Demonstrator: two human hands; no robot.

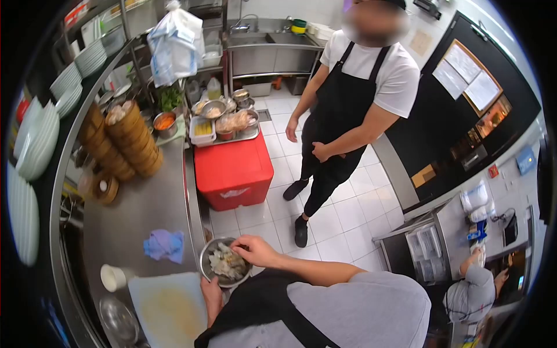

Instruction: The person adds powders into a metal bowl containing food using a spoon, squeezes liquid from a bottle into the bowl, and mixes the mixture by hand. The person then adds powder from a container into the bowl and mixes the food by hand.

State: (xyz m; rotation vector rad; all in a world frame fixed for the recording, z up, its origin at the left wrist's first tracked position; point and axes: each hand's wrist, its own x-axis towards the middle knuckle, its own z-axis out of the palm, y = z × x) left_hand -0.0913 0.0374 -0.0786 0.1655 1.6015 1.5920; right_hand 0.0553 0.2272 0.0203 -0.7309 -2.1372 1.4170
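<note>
Hands apart: left hand (213,294) clamps the round steel bowl (234,283) near the pale blue cutting board (168,310); right hand (258,252) touches pale food pieces (226,264) inside, grip unclear. Pieces look soft, slippery, best pinched lightly; bowl looks stiff, rim-holdable.

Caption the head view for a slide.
Left hand steadies a metal bowl of pale pieces while the right hand reaches in.
</note>
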